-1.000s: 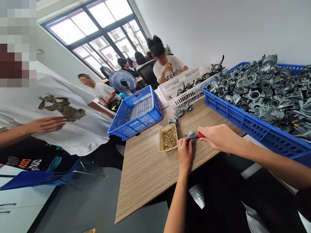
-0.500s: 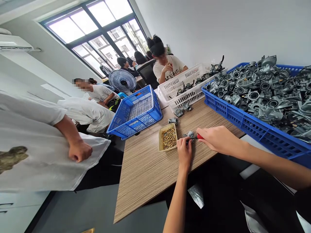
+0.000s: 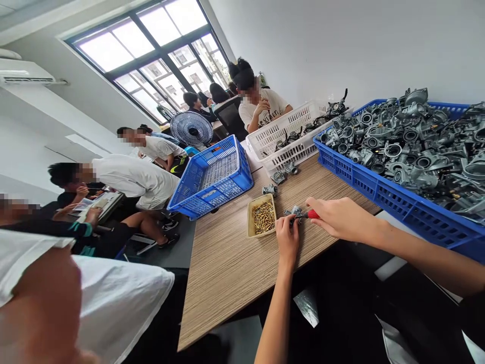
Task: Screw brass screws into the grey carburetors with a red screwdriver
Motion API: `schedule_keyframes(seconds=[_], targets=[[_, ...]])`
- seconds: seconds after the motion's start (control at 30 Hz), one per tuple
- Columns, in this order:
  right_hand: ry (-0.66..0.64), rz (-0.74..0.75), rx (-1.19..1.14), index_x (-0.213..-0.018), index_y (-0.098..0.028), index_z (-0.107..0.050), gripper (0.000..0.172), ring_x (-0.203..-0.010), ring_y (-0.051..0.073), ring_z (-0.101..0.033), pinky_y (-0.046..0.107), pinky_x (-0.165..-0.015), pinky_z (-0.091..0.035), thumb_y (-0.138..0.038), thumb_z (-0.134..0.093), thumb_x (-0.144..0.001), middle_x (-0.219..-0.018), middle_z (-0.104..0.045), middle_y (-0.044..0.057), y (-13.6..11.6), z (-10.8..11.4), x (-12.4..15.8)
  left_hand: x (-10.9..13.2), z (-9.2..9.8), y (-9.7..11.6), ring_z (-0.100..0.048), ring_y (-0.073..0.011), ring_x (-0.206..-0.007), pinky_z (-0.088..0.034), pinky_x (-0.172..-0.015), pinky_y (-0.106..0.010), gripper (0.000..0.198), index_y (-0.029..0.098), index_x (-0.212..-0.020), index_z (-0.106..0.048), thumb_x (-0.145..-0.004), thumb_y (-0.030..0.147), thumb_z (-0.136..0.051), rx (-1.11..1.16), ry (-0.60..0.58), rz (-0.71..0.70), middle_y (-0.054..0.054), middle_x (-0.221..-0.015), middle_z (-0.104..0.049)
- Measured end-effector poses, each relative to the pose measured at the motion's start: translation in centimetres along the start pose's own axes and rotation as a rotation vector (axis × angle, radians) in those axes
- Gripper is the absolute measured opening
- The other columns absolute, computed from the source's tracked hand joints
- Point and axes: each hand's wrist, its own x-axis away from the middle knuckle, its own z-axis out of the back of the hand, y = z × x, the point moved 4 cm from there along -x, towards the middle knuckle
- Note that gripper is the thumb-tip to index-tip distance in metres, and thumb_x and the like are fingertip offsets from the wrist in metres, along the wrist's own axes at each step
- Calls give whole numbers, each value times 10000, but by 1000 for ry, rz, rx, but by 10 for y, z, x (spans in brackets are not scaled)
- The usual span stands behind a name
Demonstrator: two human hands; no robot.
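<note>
My right hand [image 3: 339,218] is closed around the red handle of a screwdriver [image 3: 312,214], whose shaft points left. The tool's tip meets a small grey metal carburetor body [image 3: 293,210] on the wooden table. My left hand [image 3: 287,230] pinches that carburetor body from the near side, its fingers partly covering it. Just left of this hand sits a cream tray [image 3: 249,222] of small brass jets [image 3: 264,217]. Beyond the tray a few more metal carburetor bodies [image 3: 278,177] lie loose.
A large blue crate [image 3: 379,188] heaped with carburetor bodies stands on the right. Behind are a white basket [image 3: 280,161] holding assembled parts and a blue crate [image 3: 227,192] at the table's far left edge. Co-workers sit around; one person [image 3: 125,298] stands close at left.
The standing person at the left has moved nearer and lower in view, uncovering seated people behind. My hands stay almost in place, the red handle showing a little more.
</note>
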Motion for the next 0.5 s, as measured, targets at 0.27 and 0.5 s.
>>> schedule_keyframes(seconds=[0.27, 0.5], targets=[[84, 6, 29, -1124, -178, -490, 113, -783, 203, -709, 302, -550, -234, -289, -479, -1102, -950, -721, 71, 6, -7, -5, 0, 0, 0, -615, -231, -953, -523, -867, -392, 135, 229, -1082, -691, -1041, 298, -583, -2, 0, 7, -77, -988, -688], [-11, 50, -51, -1160, -200, -476, 76, -796, 192, -728, 300, -550, -214, -222, -470, -1088, -1003, -753, 55, 4, -4, -5, 0, 1, -1, -618, -237, -954, -525, -877, -408, 131, 243, -1075, -692, -1035, 311, -588, 2, 0, 22, -73, -988, -693]])
